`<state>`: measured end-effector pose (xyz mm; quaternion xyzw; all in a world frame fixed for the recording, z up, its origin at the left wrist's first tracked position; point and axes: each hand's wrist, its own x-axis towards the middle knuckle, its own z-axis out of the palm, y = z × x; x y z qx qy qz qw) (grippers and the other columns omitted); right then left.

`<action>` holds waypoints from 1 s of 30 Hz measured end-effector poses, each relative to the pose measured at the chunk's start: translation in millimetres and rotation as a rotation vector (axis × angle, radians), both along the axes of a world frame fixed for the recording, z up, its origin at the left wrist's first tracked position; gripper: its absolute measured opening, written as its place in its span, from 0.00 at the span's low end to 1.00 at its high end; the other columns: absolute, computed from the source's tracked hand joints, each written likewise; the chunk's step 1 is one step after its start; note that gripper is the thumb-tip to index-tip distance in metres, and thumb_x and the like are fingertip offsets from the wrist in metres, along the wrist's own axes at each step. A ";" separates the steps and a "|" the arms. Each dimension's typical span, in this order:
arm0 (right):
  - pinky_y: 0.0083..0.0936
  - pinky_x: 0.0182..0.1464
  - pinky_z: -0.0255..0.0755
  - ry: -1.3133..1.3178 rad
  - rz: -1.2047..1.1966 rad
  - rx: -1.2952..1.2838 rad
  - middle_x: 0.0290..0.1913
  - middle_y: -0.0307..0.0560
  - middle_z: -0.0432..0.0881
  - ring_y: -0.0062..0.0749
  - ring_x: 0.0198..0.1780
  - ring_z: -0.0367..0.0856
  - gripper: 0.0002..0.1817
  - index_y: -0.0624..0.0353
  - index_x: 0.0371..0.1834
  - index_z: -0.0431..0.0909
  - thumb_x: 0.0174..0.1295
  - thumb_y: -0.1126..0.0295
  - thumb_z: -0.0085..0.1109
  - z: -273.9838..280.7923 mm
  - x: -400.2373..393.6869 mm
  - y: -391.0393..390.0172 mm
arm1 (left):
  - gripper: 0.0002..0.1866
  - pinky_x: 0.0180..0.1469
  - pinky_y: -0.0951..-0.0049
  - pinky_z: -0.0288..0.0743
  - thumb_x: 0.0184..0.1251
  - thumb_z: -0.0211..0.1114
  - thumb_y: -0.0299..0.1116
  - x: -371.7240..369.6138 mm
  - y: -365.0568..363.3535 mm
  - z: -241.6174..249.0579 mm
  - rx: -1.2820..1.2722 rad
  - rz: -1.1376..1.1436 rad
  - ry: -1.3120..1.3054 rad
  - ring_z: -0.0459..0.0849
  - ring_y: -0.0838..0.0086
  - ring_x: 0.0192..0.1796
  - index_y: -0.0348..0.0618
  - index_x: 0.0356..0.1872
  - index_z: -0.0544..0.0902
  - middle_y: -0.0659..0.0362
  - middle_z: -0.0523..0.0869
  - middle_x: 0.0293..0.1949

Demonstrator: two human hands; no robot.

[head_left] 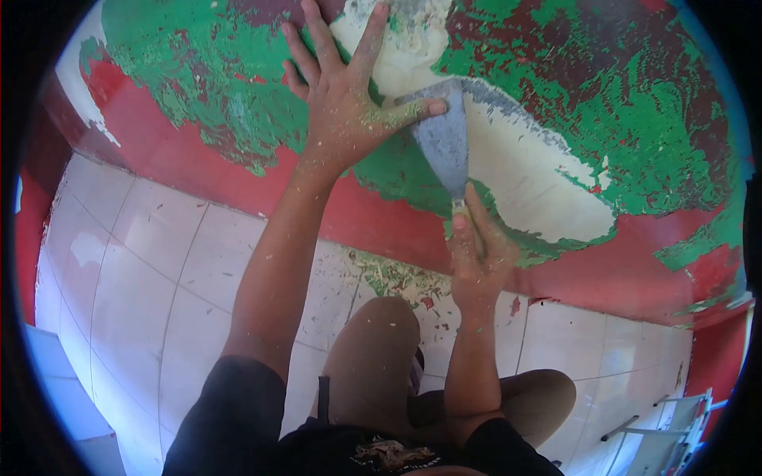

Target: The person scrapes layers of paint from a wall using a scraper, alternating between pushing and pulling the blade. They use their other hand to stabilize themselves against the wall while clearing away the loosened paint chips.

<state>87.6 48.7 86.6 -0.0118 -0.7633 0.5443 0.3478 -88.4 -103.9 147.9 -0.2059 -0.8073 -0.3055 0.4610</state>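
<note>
A wide metal paint scraper [444, 143] lies with its blade against the wall, edge pointing up. Its handle is gripped by my right hand [481, 242], fingers wrapped round it near the blade. My left hand [341, 103] is spread on the wall with its thumb touching the blade's upper left part. Paint flakes cling to that hand and forearm. Around the blade the wall [238, 103] carries peeling green paint over maroon and red. Patches of cream-white base [524, 166] show bare above and to the right of the scraper.
Green and cream paint chips [401, 279] lie heaped on the white tiled floor [151, 246] along the wall's foot. My bent knees [373, 341] are close to the wall. A metal folding frame, perhaps a stepladder [675, 432], stands at the lower right.
</note>
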 end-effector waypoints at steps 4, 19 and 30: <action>0.15 0.33 0.65 -0.074 0.053 -0.159 0.29 0.29 0.78 0.12 0.30 0.67 0.22 0.61 0.69 0.82 0.74 0.68 0.67 3.0 1.4 3.6 | 0.69 0.76 0.23 0.35 0.36 0.79 0.78 -1.6 3.1 -1.6 0.022 -0.016 0.030 0.29 0.27 0.84 0.68 0.85 0.60 0.32 0.33 0.85; 0.21 0.44 0.73 -0.172 0.119 0.040 0.38 0.45 0.88 0.18 0.39 0.76 0.21 0.63 0.67 0.82 0.75 0.67 0.65 66.5 1.4 6.3 | 0.60 0.76 0.22 0.29 0.54 0.66 0.82 12.9 -5.6 12.8 0.018 -0.014 -0.195 0.25 0.36 0.86 0.63 0.85 0.61 0.42 0.28 0.86; 0.14 0.37 0.63 -0.119 0.058 -0.154 0.34 0.29 0.78 0.12 0.34 0.65 0.22 0.61 0.69 0.81 0.75 0.68 0.65 14.8 12.0 -10.9 | 0.68 0.75 0.22 0.30 0.43 0.70 0.85 9.2 -5.3 7.6 -0.064 0.046 -0.159 0.24 0.34 0.85 0.62 0.86 0.58 0.36 0.27 0.85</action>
